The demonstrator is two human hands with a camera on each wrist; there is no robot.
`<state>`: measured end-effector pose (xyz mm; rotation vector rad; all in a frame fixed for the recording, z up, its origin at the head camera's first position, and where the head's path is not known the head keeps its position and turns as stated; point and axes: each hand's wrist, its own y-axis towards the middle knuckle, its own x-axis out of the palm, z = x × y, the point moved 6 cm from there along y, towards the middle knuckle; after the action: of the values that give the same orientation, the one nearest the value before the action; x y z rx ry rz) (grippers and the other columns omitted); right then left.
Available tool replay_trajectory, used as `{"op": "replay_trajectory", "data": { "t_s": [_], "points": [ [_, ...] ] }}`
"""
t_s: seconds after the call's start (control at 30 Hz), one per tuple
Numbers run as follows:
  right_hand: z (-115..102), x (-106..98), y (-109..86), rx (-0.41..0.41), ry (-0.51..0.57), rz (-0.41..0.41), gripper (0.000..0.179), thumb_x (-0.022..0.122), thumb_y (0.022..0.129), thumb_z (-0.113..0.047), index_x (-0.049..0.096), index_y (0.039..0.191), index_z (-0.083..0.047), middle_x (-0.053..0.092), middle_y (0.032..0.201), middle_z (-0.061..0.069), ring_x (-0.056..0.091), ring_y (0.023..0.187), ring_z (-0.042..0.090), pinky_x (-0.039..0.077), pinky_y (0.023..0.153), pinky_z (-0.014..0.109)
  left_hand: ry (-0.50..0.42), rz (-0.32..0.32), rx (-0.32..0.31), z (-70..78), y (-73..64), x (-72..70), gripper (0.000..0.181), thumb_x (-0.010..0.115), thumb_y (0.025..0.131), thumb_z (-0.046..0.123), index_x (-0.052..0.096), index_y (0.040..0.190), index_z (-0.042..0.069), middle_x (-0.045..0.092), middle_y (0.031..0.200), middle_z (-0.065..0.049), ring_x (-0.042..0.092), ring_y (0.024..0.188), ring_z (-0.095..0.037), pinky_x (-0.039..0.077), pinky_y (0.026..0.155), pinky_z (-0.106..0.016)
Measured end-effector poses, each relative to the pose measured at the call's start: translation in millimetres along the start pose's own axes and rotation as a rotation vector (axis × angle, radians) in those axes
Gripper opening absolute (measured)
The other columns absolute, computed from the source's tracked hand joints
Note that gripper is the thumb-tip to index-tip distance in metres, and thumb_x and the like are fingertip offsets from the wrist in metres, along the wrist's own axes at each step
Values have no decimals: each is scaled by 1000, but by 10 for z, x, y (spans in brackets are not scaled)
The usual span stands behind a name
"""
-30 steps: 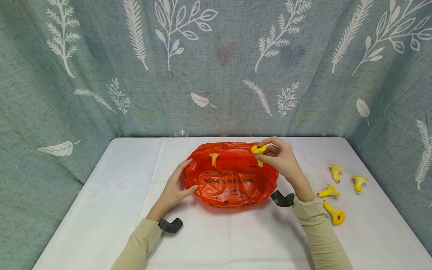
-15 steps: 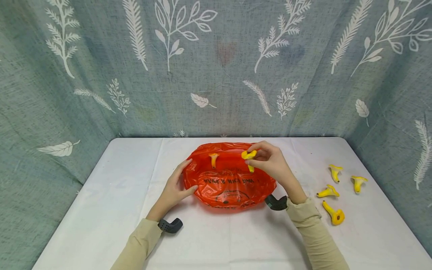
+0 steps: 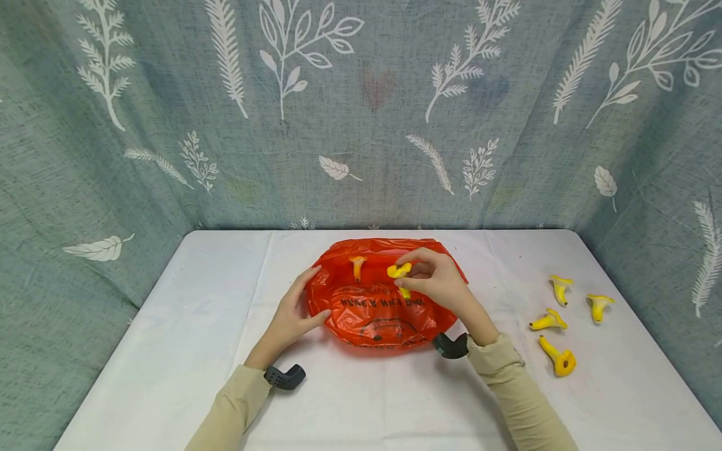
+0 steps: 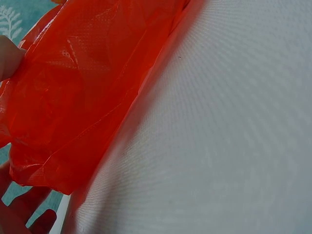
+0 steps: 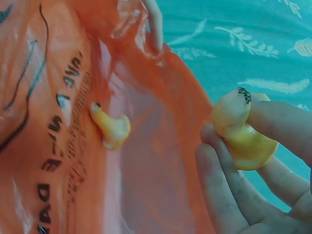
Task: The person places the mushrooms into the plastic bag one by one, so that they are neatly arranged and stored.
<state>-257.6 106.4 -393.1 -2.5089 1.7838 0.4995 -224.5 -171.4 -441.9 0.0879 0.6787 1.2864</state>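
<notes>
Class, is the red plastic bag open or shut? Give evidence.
The red plastic bag is open: it is spread wide, with a yellow chanterelle visible inside.

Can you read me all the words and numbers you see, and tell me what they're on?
"HAVE A NICE DAY !" in big black letters, flipped, on the red plastic bag.
A row of small print beside those words, also on the bag: too small and blurred to read.
Black marks along the bag's near edge: too cut off to read.
I can't read any numbers.
</notes>
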Motion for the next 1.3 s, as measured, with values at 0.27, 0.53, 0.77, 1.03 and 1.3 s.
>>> {"op": "replay_trajectory", "data": {
  "t_s": [0.27,0.53,0.77,1.03,1.3],
  "points": [
    [143,165,32,52,-15,-30,26,81,83,-13,71,107,-11,70,101,7,69,82,24,56,74,58,-1,-3,1,6,2,-2,81,79,79,-1,37,148,-4,37,153,-21,32,142,-36,22,115,-23],
    [245,263,73,130,-38,30,25,83,81,-16,72,103,-11,71,98,5,68,78,21,57,72,49,12,1,23,10,-7,-1,81,80,78,-1,38,147,-5,38,152,-21,31,142,-38,21,116,-26],
    [334,308,101,241,-36,81,32,83,82,-18,70,109,-8,72,91,5,69,79,33,53,61,36,5,-5,-6,-24,-15,8,82,80,79,0,37,148,-3,38,152,-20,32,142,-36,22,116,-30],
    [379,364,237,339,-144,79,48,78,86,-20,62,127,0,66,109,12,63,76,24,53,66,32,12,-4,0,-14,-6,-4,81,80,79,0,37,148,-4,38,152,-20,32,143,-36,22,117,-32],
    [421,430,430,405,-151,108,53,78,86,-19,60,132,0,61,126,13,58,105,25,51,87,37,28,18,28,-235,-5,18,85,81,76,-2,37,149,-1,39,152,-20,32,142,-37,23,117,-49]
  ]
}}
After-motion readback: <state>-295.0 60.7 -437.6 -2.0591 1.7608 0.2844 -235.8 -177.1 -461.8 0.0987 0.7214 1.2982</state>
